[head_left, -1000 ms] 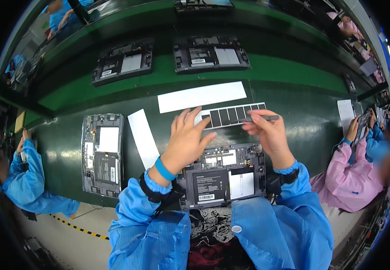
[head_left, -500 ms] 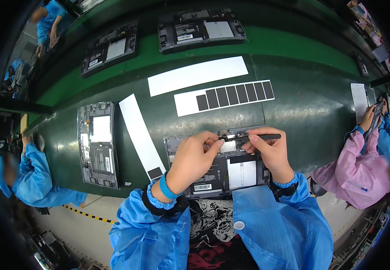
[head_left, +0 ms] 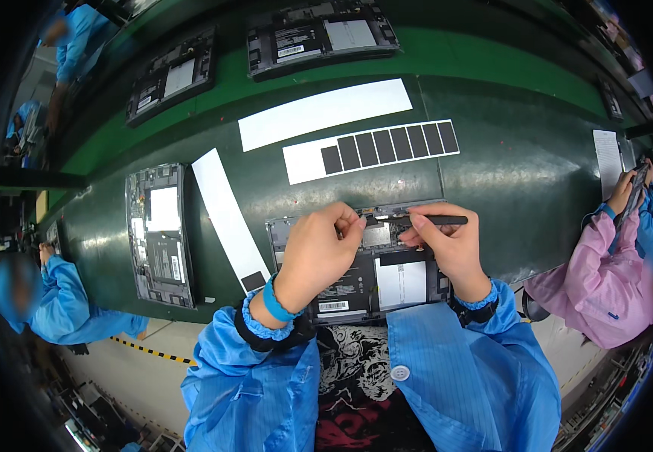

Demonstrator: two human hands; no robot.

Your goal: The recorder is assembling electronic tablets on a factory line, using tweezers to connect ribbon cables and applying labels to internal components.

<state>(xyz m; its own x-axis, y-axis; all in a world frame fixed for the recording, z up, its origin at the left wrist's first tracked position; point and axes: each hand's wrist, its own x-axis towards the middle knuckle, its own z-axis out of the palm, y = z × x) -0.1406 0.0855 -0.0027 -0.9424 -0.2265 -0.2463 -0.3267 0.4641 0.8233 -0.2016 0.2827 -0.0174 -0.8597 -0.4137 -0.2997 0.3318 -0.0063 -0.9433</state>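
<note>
An opened tablet-like device (head_left: 341, 290) lies before me at the table's near edge, its black battery, white-labelled block and circuit board exposed. My left hand (head_left: 319, 248) is closed in a pinch over the board along its far side; whatever sits between thumb and forefinger is too small to make out. Between the fingers of my right hand (head_left: 447, 237) are slim black tweezers (head_left: 447, 220), held nearly level with the tips pointing left at the board, close to my left fingertips.
Left of me rests another opened device (head_left: 157, 237), beside a white strip (head_left: 221, 211) bearing one black patch. Beyond lie a strip of black rectangles (head_left: 308, 162) and a blank white strip (head_left: 326, 113). More opened devices (head_left: 319, 38) stand on the green ledge. Co-workers sit at both sides.
The whole view has shifted slightly, so the table items sit higher and farther left. My hands stay over the board, with the tweezers' tips now nearer my left fingertips.
</note>
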